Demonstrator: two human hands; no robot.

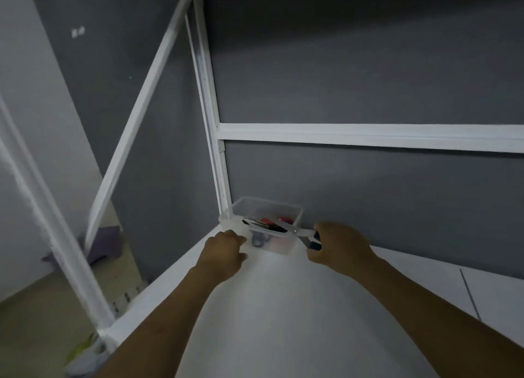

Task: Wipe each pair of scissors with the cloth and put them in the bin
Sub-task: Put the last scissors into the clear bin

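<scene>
A clear plastic bin (287,208) is sitting at the far corner of the white surface (283,306). It is holding several scissors (259,240), their red handles and black finger rings showing through its walls. Another pair of scissors (301,231), dark blue at the handle, is reaching over the bin's near right rim with its blades pointing inward. The right hand (337,244) is gripping this pair, and the left hand (224,253) is gripping the bin's near left corner.

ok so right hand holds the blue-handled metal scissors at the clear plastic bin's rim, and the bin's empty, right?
Not empty: the head view shows red and black handles, apparently scissors, inside the clear plastic bin. The rest holds: the right hand grips the blue-handled metal scissors at its rim.
</scene>
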